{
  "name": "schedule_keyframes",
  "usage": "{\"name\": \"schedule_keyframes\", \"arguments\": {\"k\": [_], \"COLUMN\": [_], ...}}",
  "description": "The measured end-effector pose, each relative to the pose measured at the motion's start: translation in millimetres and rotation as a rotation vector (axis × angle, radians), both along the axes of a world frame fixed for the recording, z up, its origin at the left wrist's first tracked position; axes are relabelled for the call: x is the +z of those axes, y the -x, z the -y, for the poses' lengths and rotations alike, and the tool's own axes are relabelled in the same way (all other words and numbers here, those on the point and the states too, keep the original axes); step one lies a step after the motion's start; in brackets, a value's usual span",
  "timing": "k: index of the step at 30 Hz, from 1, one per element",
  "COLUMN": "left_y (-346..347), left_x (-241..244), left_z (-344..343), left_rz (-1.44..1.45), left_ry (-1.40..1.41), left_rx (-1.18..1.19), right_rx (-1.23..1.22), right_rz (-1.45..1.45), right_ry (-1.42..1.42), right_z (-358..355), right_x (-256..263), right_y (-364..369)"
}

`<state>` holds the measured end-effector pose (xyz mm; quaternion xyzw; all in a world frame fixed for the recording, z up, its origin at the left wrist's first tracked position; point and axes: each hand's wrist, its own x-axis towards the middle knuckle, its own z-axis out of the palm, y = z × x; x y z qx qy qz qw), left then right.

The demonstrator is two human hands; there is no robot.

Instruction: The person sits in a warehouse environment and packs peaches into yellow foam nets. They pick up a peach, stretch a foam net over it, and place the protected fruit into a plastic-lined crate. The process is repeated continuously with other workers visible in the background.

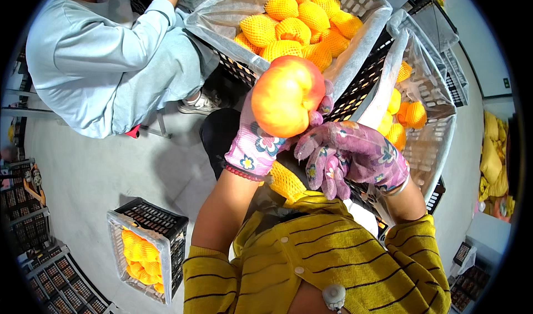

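A large, smooth red-and-yellow fruit (286, 97) with a deep cleft rests in my left hand (260, 137). The fingers of that flowered pink glove curl around its far side. My right hand (358, 158), in a matching soiled glove, is just below and to the right of the fruit, apart from it. Its fingers are bent and spread, with nothing visible in them. Between my wrists, a yellow foam net sleeve (287, 183) lies at my lap. Beyond the fruit stands a black crate lined with white sheeting (366, 53), which holds several fruits in yellow foam nets (293, 31).
A second lined crate (441, 135) at the right holds several netted fruits (412, 115). On the floor at lower left is another crate (168, 239) of netted fruits. A seated person (104, 64) in pale blue works at upper left. Yellow sacks (493, 160) lie far right.
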<state>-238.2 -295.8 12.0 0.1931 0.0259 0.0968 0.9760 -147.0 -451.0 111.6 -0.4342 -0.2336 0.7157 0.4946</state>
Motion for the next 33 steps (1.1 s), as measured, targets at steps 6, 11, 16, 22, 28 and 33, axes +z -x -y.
{"name": "schedule_keyframes", "arguments": {"k": [6,11,16,22,28,33], "left_y": [-1,3,3,-4,-31,-28], "left_x": [20,19,15,36,62,83], "left_z": [-5,-8,-7,-6,-15,-24], "left_rz": [0.035,0.276,0.246,-0.007,-0.125,-0.070], "left_ry": [0.194,0.684,0.639,0.564,-0.039,-0.086], "left_rx": [-0.146,-0.290,-0.199,0.254,0.668,0.539], "right_rx": [-0.058,-0.114,-0.261,-0.591,-0.588,-0.589], "right_rz": [0.068,0.109,0.033,0.279,-0.229,-0.571], "right_ry": [-0.129,-0.137,-0.157,-0.304,-0.337,-0.330], "right_z": [-3,-4,-9,-32,-79,-85], "right_x": [2,6,8,-9,-6,-5], "right_y": [-2,-5,-6,-14,-18,-38]}}
